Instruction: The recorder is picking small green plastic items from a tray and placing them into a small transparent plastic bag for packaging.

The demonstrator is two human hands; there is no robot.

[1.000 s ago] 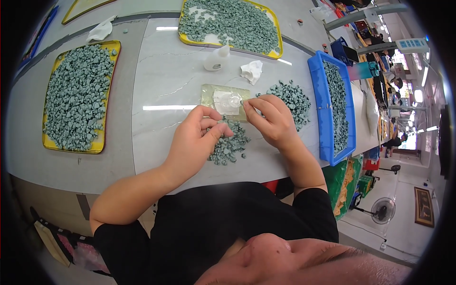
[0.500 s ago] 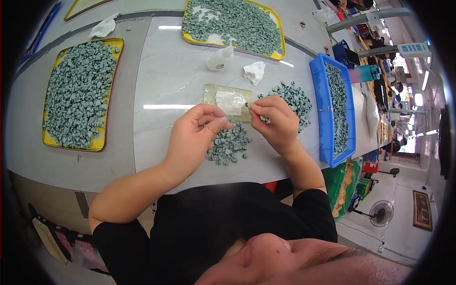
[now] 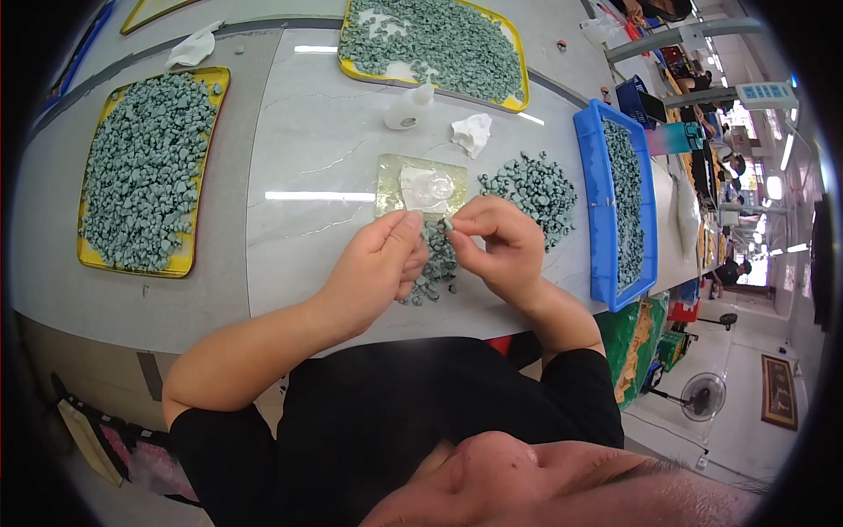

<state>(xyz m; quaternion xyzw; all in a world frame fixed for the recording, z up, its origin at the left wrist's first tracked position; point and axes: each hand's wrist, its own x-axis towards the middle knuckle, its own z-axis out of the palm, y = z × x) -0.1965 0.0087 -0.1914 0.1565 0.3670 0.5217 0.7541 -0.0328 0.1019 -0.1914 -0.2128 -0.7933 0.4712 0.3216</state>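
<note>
My right hand pinches a small grey-green piece with a dark spot between thumb and fingertips. Close on its left, my left hand is closed, thumb pressed on the curled forefinger; whatever it grips is hidden. Under and between the hands lies a small pile of grey-green pieces, partly covered by them. Just beyond the fingertips sits a pale yellow-green flat pad with a white sheet and a clear round dish on it. A second loose heap of dark-edged green pieces spreads right of the pad.
A blue bin of such pieces stands at the right. Yellow-rimmed trays full of them lie at the left and far side. Past the pad are a white squeeze bottle and a crumpled tissue.
My right hand has come nearer and left, from the pad's right edge to beside my left hand. My left hand has shifted slightly right, its fingers curling more tightly.
</note>
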